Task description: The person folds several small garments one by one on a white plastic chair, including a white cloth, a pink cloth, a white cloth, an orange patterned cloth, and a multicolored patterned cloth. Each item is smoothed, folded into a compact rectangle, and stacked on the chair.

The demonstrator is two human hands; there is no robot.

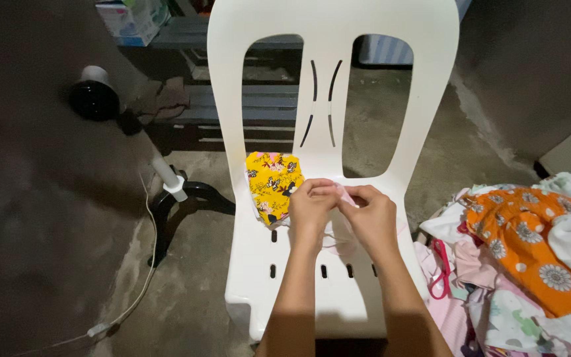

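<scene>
Hands met over the seat of a white plastic chair [325,99], pinching a small piece of pale pink cloth [343,193] between them. The cloth was so bunched up that I could not tell its long axis or which way it pointed; a light fold of it hung down beneath the wrists toward the seat. The left hand [310,206] had its fingers curled together, thumb and fingertips closed on the left edge of the cloth. The right hand [371,215] did the same on the other edge, fingers bent inward and clamped on the fabric, the two hands almost touching. Just beside the left hand, a folded yellow patterned garment [272,185] lay on the seat, its longer side running from the chair back toward the front. To the right, a heap of clothes [530,258] sat on the floor, an orange flowered piece on top. A standing fan [97,99] stood to the left.
</scene>
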